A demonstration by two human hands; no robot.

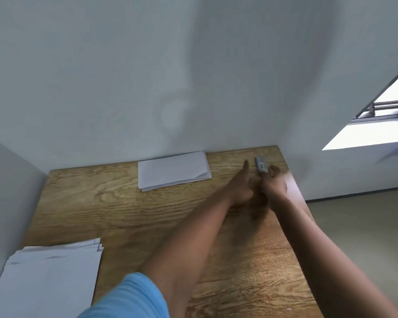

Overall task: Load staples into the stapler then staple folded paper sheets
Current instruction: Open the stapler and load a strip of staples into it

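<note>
Head view: both hands reach to the tabletop's (147, 216) far right corner, where the grey stapler (260, 164) lies. Left hand (240, 188) and right hand (275, 185) blur; grip unclear. Folded paper sheets (174, 172) lie just left.

A wooden table (124, 214) stands in a corner of pale walls (124, 65). At the right, a window (391, 104) lights its white sill (365, 136), above a grey-beige floor (365, 237).
</note>
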